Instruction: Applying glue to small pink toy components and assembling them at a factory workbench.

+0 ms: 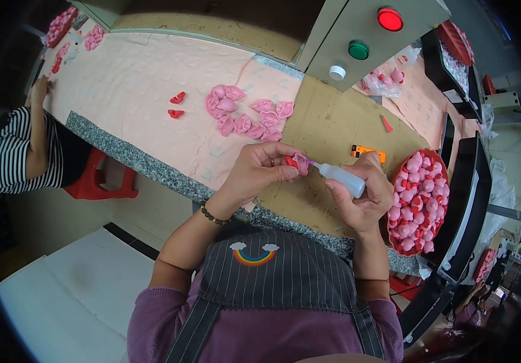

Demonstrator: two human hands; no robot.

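Note:
Between the fingertips of my left hand (261, 172) is a small pink and red molded piece (299, 164), held above the tan board. My right hand (363, 196) grips a translucent squeeze bottle (345, 179), tilted so its thin nozzle points left and meets or nearly meets the piece. Beyond my left hand lies a group of pink molded pieces (255, 128), some cupped and some rounded. Two small red pieces (177, 114) rest farther left on the pale pink cloth.
A red basket (391, 233) heaped with pink and red pieces stands at my right. An orange lighter (368, 153) lies just past my right hand. The grey control box (357, 36) with buttons rises at the back. At far left sits another person (24, 145) in stripes.

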